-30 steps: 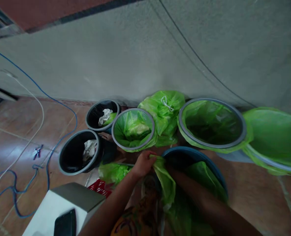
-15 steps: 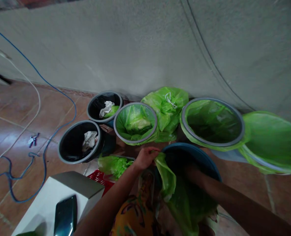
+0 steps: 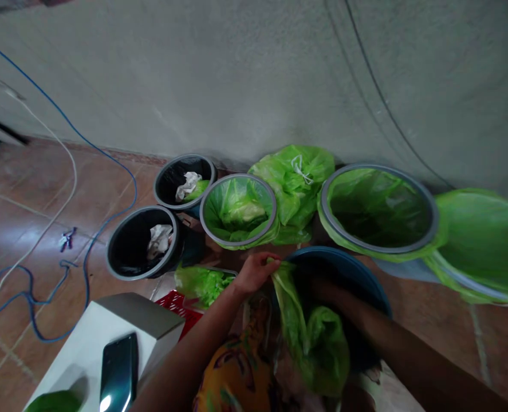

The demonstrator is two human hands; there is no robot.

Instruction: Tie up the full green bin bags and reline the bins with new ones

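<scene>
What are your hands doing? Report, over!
Left hand: pinching edge of crumpled green plastic bag. Right hand: inside round blue plastic bin, fingers lost in shadow. In the way: loose bag folds, hiding part of the bin.

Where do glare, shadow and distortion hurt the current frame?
Head view: hot glare on the phone, softer sheen on the floor; head view: right hand dim in shadow inside the blue bin; head view: rightmost bin looks stretched near the edge.

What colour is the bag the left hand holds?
The bag is yellowish green, clearest in the head view.
</scene>
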